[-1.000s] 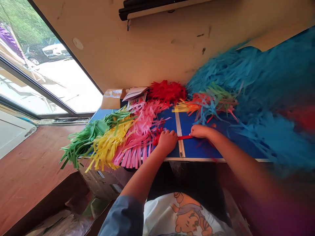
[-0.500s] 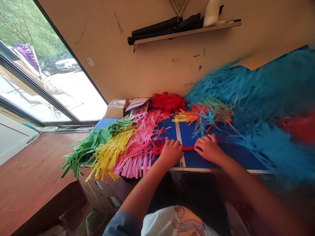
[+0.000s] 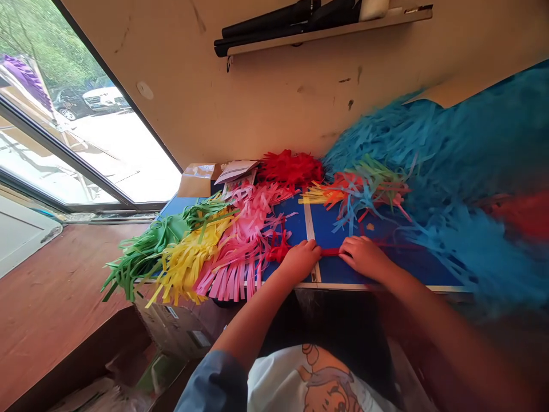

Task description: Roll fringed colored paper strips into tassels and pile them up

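Blue table (image 3: pixel 386 273) against a beige wall (image 3: pixel 266 103). At the table's front edge, a red paper strip (image 3: pixel 330 252) lies across the white centre line (image 3: pixel 307 223). It spans from the left hand (image 3: pixel 300 260) to the right hand (image 3: pixel 364 257), and the fingers of both are curled down and closed on it. Pink fringe (image 3: pixel 240 246) lies toward the left edge, and blue fringe (image 3: pixel 450 171) is heaped at the right. Thin paper like this probably needs even, gentle tension from both hands to stay flat and untorn.
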Demonstrator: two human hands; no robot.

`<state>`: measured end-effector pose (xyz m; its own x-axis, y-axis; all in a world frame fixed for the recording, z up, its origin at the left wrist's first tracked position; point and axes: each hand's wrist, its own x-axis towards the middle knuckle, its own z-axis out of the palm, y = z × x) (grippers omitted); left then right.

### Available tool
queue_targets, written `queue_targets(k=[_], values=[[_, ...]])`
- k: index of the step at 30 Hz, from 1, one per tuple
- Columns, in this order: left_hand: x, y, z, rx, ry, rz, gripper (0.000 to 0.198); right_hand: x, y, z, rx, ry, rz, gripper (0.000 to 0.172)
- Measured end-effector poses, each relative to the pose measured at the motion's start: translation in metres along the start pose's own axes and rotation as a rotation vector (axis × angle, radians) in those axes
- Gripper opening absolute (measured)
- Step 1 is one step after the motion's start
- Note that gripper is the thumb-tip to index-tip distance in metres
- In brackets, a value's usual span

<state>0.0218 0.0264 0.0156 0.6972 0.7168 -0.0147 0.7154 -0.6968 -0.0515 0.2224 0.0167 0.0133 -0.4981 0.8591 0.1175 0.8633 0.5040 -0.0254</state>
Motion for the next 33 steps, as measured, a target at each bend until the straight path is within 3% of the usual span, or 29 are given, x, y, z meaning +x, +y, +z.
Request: queue_targets(k=[8, 19, 24, 33], values=[[-0.015, -0.005, -0.002, -0.019, -0.044, -0.012, 0.019, -0.011, -0.008, -0.002, -0.016, -0.045, 0.01, 0.023], [-0.014, 0.0, 0.0, -0.085, -0.005, -0.192, 0.025, 0.014, 0.009, -0.006, 0.156, -0.249, 0.322, 0.028], [-0.012, -0.001, 0.001, -0.089, -0.012, -0.249, 0.025, 0.02, 0.006, -0.011, 0.178, -0.32, 0.359, 0.028], [-0.008, -0.004, -0.005, -0.076, -0.063, -0.233, 0.026, 0.03, 0.006, -0.021, 0.179, -0.428, 0.417, 0.026]])
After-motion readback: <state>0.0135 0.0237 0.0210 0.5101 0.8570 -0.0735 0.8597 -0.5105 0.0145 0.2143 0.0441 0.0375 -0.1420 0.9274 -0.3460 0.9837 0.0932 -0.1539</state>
